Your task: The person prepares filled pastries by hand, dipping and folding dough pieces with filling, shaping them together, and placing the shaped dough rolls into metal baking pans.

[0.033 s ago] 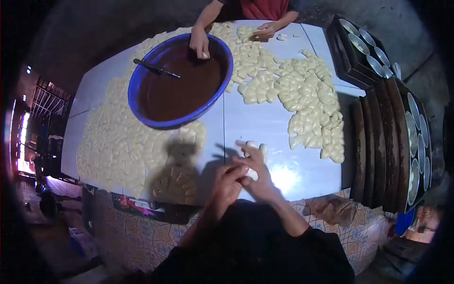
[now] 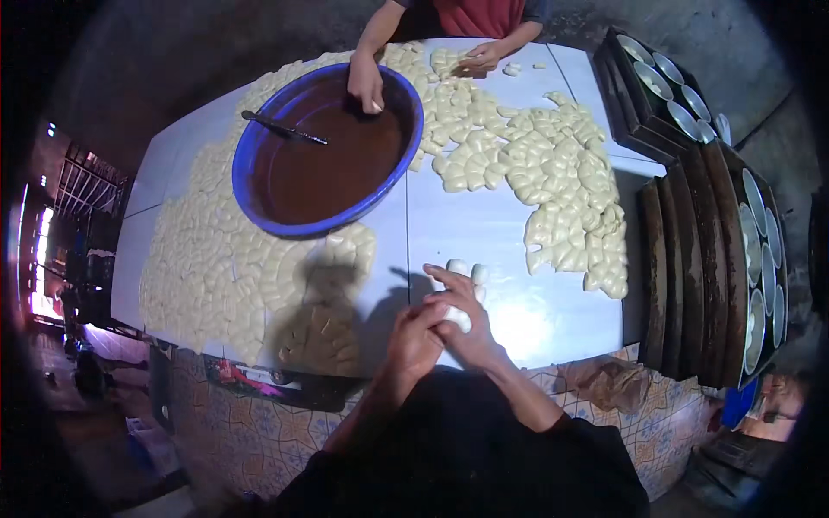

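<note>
My left hand point(image 2: 418, 342) and my right hand point(image 2: 465, 321) meet over the white tabletop point(image 2: 449, 224) at its near edge. The right one has a soft white piece point(image 2: 457, 319) in its grasp, with its index finger stretched over it. The left one's fingers are closed against the right; what they pinch is hidden. A few white pieces point(image 2: 478, 274) lie just beyond my hands. Spread-out clusters of pale, glossy dough pieces point(image 2: 561, 164) cover much of the table, to the left and farther right.
A blue basin point(image 2: 264, 213) of brown liquid, with a dark utensil point(image 2: 285, 128) across it, stands left of centre. Across the table another person has one hand point(image 2: 367, 86) in the basin, the other point(image 2: 481, 59) at the dough. Stacked dark trays point(image 2: 691, 268) holding round metal moulds line the right side.
My joined hands have shifted slightly down and left, around the white piece. The other person's hands look nearly the same.
</note>
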